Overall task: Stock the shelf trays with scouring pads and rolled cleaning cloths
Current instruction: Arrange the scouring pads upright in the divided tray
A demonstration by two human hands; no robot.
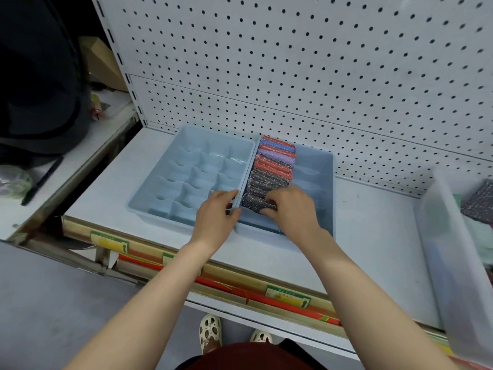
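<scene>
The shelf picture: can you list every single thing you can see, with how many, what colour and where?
divided tray: one, pale blue, shelf left, compartments empty.
second tray: one, pale blue, touching the first on its right.
scouring pads: one row, too packed to count; red, blue, purple behind, dark sparkly in front; second tray's left column.
clear bin: one, see-through, shelf right.
pegboard: one, white, behind the shelf.
shelf: one, white.
price labels: two, green and yellow, shelf front edge.
shoes: two, cream, floor below.
left hand: grip on the rims between the trays.
right hand: grip on the front dark pad.
</scene>
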